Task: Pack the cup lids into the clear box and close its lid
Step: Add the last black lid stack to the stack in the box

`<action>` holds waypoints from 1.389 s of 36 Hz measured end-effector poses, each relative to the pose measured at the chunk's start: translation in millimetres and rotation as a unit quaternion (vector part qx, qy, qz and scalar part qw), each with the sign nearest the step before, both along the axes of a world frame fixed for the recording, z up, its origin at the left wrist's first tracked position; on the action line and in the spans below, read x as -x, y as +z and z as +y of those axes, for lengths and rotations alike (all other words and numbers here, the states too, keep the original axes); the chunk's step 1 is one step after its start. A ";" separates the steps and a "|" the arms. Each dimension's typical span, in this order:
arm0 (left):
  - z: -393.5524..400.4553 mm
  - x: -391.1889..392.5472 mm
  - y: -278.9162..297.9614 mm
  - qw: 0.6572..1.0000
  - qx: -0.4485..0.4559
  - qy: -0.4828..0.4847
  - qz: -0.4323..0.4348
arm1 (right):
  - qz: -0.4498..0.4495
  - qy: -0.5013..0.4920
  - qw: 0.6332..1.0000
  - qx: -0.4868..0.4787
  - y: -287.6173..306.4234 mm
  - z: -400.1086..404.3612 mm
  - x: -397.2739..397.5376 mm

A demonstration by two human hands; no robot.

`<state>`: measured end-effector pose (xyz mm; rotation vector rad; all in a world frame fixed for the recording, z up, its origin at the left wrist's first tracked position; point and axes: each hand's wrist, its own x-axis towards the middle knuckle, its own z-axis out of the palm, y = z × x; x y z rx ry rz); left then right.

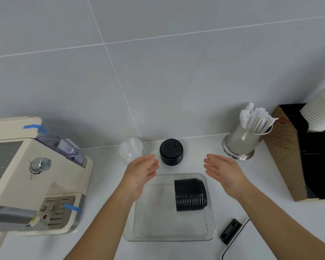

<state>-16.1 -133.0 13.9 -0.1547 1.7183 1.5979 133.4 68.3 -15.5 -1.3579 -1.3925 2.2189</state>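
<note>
Inside the clear box point(169, 235), lids point(190, 194) stacked sideways, left-right; both hands' fingers relaxed, empty.

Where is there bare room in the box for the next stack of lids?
The clear box is bare across its left half and near edge; the black lid stack lies on its side against the far right wall. Behind the box it is crowded: upright black stack, clear lids, left hand, right hand.
</note>
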 end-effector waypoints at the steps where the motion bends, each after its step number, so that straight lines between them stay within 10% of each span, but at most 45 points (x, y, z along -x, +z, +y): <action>1: 3.4 3.8 -0.6 1.000 0.005 -0.011 0.003 | -0.006 0.010 1.000 -0.002 -0.6 0.9 4.4; 17: 55.3 54.3 -51.9 0.984 0.143 -0.107 0.023 | -0.080 0.143 0.986 -0.044 -34.1 12.2 86.6; 50: 67.9 51.9 -55.9 0.994 0.096 -0.026 0.043 | -0.052 0.121 0.991 -0.009 -31.7 9.3 101.5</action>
